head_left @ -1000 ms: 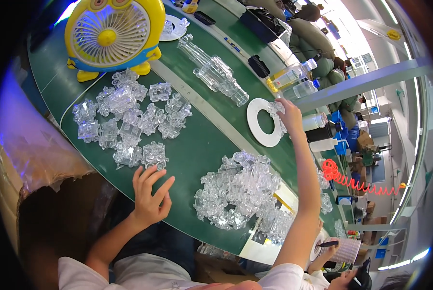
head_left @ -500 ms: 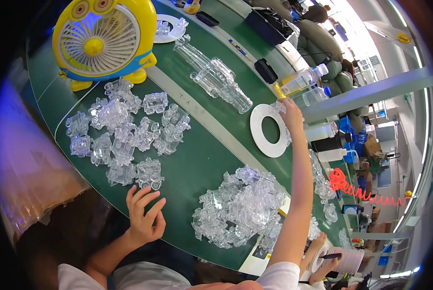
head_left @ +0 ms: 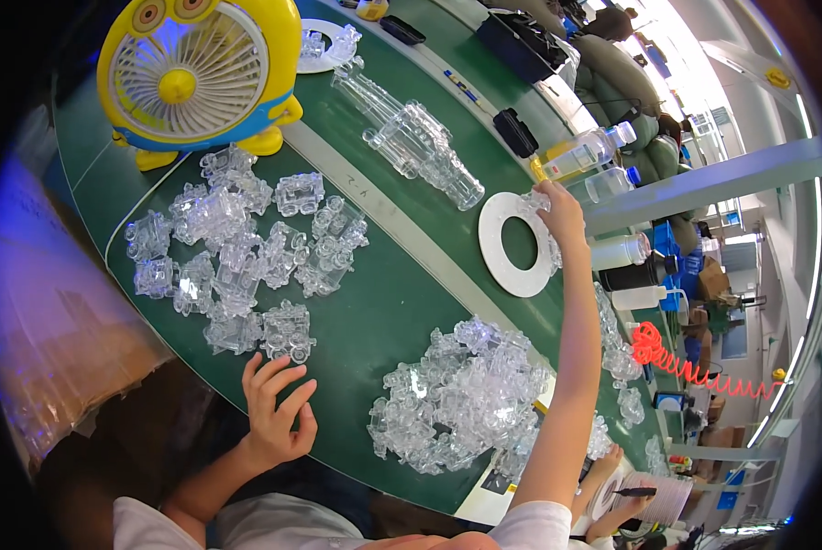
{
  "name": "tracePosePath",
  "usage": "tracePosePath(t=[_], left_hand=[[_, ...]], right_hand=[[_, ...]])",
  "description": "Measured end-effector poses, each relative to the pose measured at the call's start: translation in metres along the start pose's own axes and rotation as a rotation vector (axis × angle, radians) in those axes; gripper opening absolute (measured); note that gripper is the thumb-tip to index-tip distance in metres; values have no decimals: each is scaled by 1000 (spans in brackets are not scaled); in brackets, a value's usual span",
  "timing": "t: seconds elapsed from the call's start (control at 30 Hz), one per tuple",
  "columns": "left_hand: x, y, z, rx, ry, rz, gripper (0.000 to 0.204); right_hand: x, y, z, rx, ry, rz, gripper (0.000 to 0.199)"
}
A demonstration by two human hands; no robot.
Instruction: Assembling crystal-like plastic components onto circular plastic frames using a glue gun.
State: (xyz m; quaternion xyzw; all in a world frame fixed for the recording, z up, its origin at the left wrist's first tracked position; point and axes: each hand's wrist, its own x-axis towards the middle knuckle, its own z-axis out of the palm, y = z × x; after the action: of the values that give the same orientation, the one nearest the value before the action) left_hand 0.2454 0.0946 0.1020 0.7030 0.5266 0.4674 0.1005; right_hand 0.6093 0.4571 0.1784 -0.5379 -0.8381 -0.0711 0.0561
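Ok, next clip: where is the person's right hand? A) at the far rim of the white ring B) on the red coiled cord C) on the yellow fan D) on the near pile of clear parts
A: the right hand reaches to the white ring, fingers at its far rim.

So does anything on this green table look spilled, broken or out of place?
Nothing stands out. The clear plastic parts lie in two loose groups, one by the yellow fan and one pile nearer the table edge. The right hand holds a clear piece at the white ring; the left hand rests at the table edge.
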Motion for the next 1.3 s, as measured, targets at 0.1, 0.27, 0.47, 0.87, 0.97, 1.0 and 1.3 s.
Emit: tracePosePath(t=[0.1,0.27,0.47,0.87,0.97,1.0,1.3], left_hand=[[0,0,0,0,-3,0,41],[3,1,-2,3,-11,7,40],[1,1,1,3,7,22,40],[5,3,-3,7,-8,61,35],[3,2,-2,-4,0,46,37],[2,2,-1,-4,11,32,40],[5,3,-3,19,9,65,33]], right_hand=[[5,-5,3,-14,37,3,36],[5,-9,3,-46,36,19,36],[10,-16,5,-55,-13,53,38],[20,-12,-8,144,-58,329,29],[17,-13,-5,167,12,318,31],[18,-15,-5,125,-19,302,31],[-19,10,-11,-140,422,402,45]])
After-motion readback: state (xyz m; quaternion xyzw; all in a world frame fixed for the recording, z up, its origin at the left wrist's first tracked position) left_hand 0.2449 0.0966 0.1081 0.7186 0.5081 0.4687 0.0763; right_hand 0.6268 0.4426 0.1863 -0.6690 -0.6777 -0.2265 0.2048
